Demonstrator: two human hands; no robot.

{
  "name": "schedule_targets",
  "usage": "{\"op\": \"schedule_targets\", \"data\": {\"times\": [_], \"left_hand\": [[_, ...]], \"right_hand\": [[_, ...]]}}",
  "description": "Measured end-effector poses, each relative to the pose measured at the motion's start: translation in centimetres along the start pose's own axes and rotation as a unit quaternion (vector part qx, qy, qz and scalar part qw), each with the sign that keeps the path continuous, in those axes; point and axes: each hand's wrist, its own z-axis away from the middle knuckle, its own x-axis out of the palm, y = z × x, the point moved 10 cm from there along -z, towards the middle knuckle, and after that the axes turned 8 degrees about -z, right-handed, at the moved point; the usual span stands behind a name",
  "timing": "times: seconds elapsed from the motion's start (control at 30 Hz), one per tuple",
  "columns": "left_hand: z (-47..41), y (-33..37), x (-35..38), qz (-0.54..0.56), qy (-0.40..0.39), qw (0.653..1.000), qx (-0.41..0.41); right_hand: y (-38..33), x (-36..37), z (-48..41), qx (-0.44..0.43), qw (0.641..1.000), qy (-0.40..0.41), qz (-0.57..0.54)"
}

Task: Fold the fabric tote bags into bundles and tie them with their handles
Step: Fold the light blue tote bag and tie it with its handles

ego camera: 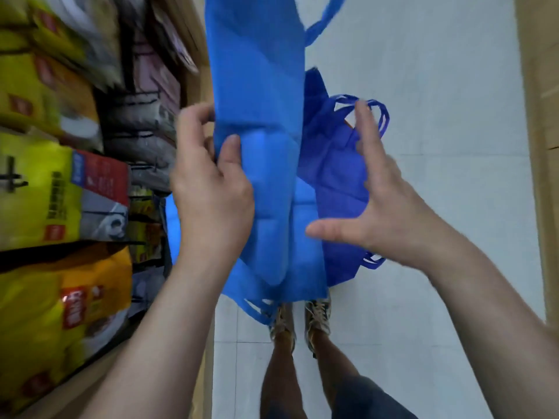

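A light blue fabric tote bag (260,95), folded into a long narrow strip, hangs in front of me. Its handle (325,18) loops out at the top right. My left hand (211,182) grips the strip's left edge, thumb on the front and fingers curled behind. My right hand (378,204) is spread flat just right of the strip, fingers straight, thumb pointing at the fabric, holding nothing. Behind it a darker blue tote bag (335,176) lies crumpled on the floor, its handles (381,113) showing above my fingers.
Shelves on the left hold yellow packaged goods (48,189) and grey packs (142,137). A white tiled floor (438,86) stretches ahead. A cardboard wall (541,146) runs along the right edge. My legs and shoes (302,316) stand below the bags.
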Motion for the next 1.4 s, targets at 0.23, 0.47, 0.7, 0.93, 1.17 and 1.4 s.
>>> {"op": "schedule_targets", "data": {"times": [0.23,0.47,0.7,0.93,1.17,1.4], "left_hand": [[1.6,5.8,-5.1,0.328,0.015,0.930,-0.162],[6.3,9.3,-13.0,0.071,0.042,0.996,-0.031],[12.2,13.5,-12.1,-0.082,-0.099,0.987,0.095],[16.0,6.3,-21.6,-0.026,0.033,0.993,-0.111],[27.9,-0.6,-30.4,0.002,0.106,0.939,-0.327],[41.0,-1.5,-33.8,-0.284,-0.037,0.899,-0.331]], "right_hand": [[-7.8,1.2,7.1,-0.103,0.992,-0.005,0.071],[-13.6,-7.0,9.8,-0.102,0.972,0.093,0.189],[-20.9,-2.2,11.3,-0.188,0.900,-0.056,0.389],[-18.4,-1.9,11.4,-0.107,0.866,-0.147,0.466],[-22.3,3.0,12.6,-0.194,0.899,-0.146,0.364],[-30.0,17.2,28.2,-0.418,0.825,-0.283,0.256]]}}
